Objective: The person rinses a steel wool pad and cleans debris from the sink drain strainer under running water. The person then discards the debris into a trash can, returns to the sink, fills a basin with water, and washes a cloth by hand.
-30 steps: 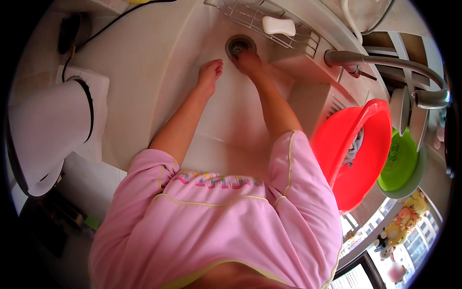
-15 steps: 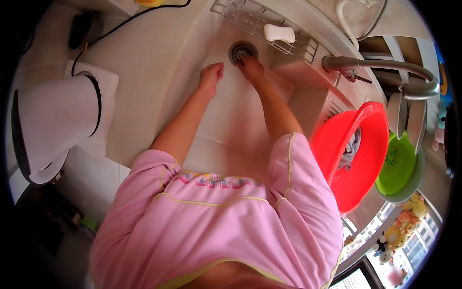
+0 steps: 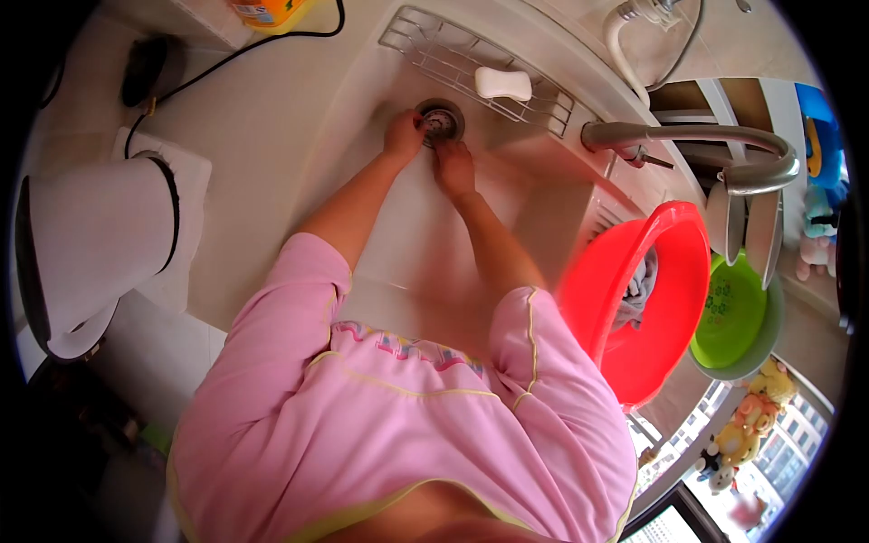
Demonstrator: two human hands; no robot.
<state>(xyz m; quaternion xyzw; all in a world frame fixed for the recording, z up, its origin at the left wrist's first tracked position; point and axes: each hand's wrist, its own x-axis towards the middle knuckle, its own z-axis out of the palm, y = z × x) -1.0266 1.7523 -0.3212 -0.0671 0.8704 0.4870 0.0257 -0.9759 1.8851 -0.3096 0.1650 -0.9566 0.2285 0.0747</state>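
Both hands are low in the white sink [image 3: 398, 244], at the round metal drain [image 3: 440, 119]. My left hand [image 3: 404, 137] is at the drain's left edge, its fingers curled in; whether they hold anything is too small to tell. My right hand [image 3: 453, 168] is at the lower edge of the drain, fingers pointing into it, and their tips are hard to make out. Just above the drain, a wire rack [image 3: 444, 50] carries a white bar of soap [image 3: 503, 84].
A metal faucet [image 3: 715, 136] arches at the right, above a red basin [image 3: 665, 317] with grey cloth [image 3: 638, 290] inside. Behind it is a green basin [image 3: 729, 312]. A white appliance [image 3: 100, 244] stands at the left, near a black cord [image 3: 244, 45].
My left hand has moved right and up to the drain's edge, close to my right hand. My right hand has drawn slightly back from the drain's middle. The view has shifted a little.
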